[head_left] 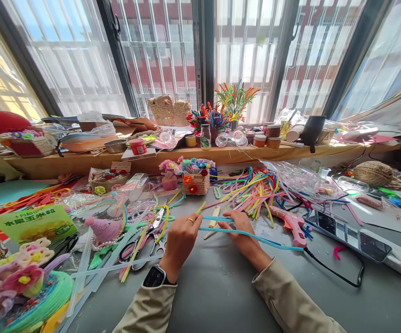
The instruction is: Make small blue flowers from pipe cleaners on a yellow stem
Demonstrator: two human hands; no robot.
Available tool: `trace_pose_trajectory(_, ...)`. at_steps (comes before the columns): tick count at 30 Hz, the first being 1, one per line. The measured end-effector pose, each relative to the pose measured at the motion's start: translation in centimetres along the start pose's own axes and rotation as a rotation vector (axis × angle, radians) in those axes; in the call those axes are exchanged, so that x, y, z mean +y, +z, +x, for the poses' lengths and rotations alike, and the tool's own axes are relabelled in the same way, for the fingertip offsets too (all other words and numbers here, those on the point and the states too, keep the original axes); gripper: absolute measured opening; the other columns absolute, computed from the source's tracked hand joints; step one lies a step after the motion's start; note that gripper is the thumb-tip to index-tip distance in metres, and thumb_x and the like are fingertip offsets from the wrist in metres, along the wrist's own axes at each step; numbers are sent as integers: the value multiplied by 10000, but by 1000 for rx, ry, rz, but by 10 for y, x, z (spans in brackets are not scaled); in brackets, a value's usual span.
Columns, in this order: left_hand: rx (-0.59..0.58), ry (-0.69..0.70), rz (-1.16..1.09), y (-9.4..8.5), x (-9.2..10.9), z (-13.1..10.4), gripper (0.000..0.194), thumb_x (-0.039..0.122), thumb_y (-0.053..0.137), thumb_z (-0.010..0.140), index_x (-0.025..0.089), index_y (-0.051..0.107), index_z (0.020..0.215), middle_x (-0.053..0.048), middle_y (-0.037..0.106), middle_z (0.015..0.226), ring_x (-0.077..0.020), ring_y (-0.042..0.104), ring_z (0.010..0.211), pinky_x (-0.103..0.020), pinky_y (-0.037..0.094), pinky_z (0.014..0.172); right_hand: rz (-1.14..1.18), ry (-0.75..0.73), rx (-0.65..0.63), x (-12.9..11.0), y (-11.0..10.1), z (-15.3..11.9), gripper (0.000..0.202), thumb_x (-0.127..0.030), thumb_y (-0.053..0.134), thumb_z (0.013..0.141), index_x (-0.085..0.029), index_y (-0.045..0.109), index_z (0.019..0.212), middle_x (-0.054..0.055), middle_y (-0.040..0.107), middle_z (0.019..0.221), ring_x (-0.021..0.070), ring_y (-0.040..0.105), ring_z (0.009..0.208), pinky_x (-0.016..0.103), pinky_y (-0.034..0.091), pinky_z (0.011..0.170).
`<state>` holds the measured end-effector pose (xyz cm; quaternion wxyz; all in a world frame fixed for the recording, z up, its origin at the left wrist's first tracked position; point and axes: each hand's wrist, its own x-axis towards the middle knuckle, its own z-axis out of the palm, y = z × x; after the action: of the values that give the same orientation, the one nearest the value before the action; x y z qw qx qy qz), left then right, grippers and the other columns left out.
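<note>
The left hand (183, 236) and right hand (244, 236) each pinch long, fuzzy, sky-blue craft wires (266, 240) in their grip, above the grey worktop (214, 291). One loose end hangs near the pink plastic glue gun (294, 225); a quick pull might snag it on the thin black cord (359, 280) there.

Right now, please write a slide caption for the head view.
Long, thin blue strands run between left hand and right hand above a grey tabletop.
</note>
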<state>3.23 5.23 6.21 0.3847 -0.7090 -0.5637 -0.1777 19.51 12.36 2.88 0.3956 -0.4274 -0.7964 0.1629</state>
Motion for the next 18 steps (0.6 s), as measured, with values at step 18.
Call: trace_pose_trajectory(18,-97,-13,-53,-1,4,1,159,132,419,775,185,567,804,-11,596,633,-128,511,556,-249,285,516,-88,0,-17,-12,-12,-1,305,-362,361,809,-206,586,675,6,587,635,138,479,662,232,265,596)
